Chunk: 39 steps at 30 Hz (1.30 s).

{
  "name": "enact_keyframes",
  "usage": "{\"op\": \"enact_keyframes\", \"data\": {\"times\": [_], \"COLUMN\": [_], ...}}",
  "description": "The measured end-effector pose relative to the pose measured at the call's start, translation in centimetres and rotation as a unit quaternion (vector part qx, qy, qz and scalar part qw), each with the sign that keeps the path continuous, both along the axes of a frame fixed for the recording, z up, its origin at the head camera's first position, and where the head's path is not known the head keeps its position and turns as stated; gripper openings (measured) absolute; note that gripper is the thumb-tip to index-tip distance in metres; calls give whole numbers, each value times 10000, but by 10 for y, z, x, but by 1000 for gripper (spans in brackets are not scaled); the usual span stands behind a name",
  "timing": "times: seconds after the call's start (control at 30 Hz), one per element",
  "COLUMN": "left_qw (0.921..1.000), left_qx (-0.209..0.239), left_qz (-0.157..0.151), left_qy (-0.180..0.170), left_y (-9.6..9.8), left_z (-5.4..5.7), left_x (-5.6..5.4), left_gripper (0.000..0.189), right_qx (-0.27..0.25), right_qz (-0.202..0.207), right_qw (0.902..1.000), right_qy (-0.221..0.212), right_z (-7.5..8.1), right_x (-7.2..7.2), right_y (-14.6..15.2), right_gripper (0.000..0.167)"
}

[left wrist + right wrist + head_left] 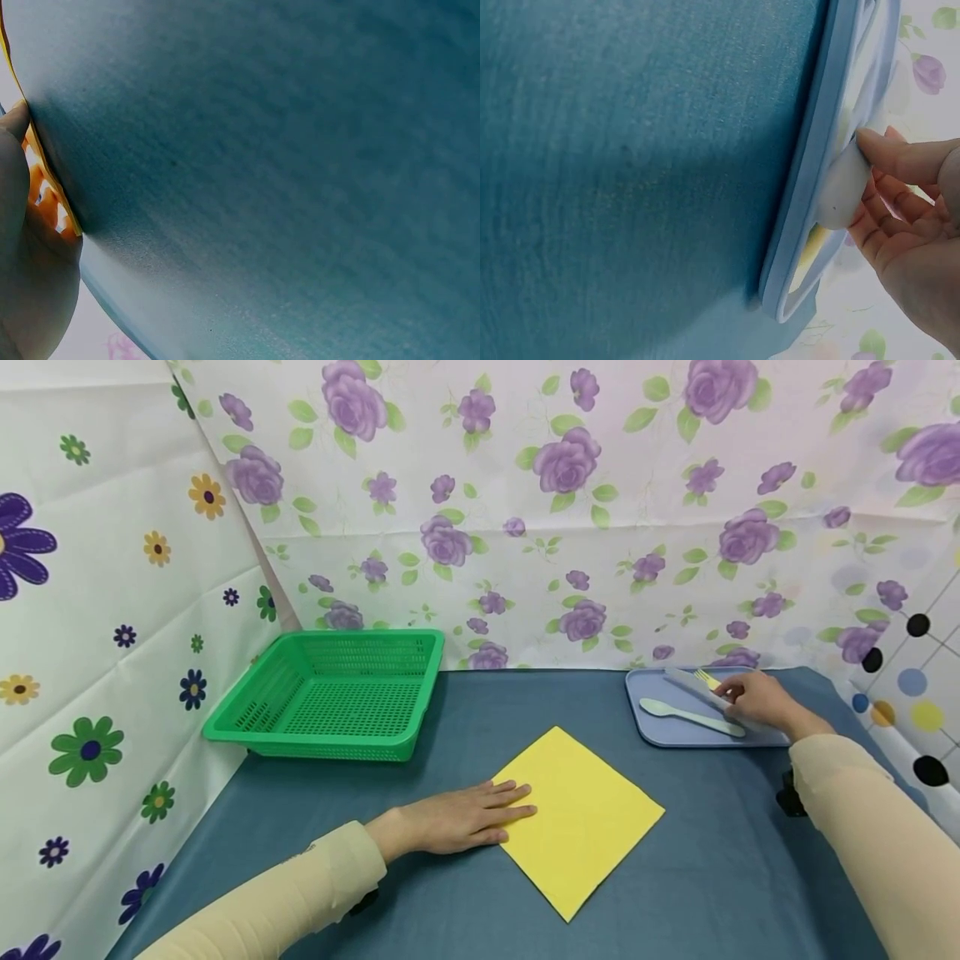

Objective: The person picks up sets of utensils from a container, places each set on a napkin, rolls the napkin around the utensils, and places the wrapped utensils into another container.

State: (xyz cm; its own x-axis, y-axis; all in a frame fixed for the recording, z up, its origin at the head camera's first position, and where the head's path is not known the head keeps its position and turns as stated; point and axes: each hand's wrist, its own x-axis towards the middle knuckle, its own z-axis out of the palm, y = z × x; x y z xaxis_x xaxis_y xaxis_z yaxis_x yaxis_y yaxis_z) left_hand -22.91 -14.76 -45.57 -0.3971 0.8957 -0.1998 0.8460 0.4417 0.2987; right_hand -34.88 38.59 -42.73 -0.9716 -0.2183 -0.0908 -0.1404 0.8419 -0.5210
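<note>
Left hand [472, 818]: laid flat over the left corner of the yellow napkin [581, 827], fingers extended and slightly spread, gripping nothing. Napkin lies on the blue-covered table [675, 877], turned as a diamond, in front of the person

Right hand [761, 702]: over the pale blue tray [663, 732] at far right. Fingers narrow, thumb against fingertips; they appear to pinch the pale knife [686, 681], which slants across the tray's far part. Right wrist view agrees on a close pinch on a pale piece with a rounded end; exact contact partly hidden by the hand

Also in tray: pale green spoon [686, 715], on the near side of the knife; yellow fork [707, 678], tines visible beyond the knife, handle covered by the hand. Cannot tell whether knife and fork touch

Green plastic basket [341, 747]: left rear of table, well apart from napkin

Step in hand, judged: taking hold of the knife at the tray while the left hand steadies the napkin. Next move calls for a firm pinch and a lift straight up, clear of the rim, without dragging fork or spoon along; left palm kept light so the napkin does not crease
</note>
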Motion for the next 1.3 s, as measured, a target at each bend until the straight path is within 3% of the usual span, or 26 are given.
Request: {"op": "enact_keyframes", "data": {"times": [0.27,0.53,1.0,1.3], "left_qw": [10000,10000,9995,9998], "left_qx": [23,11,122,59], "left_qz": [24,-22,122,59], "left_qy": [4,85,-272,-193], "left_y": [0,0,-2,-2], "left_z": [0,0,-2,-2], "left_x": [0,-2,-1,-2], "left_gripper": [57,57,56,57], "right_qx": [-102,-491,-940,-1169], "right_qz": [-9,-164,-271,-328], "right_qw": [9999,9986,9948,9917], "right_qy": [110,-108,-280,-424], "right_z": [6,7,12,13], "right_x": [3,6,4,1], "right_y": [2,5,3,0], "right_gripper": [34,37,41,43]}}
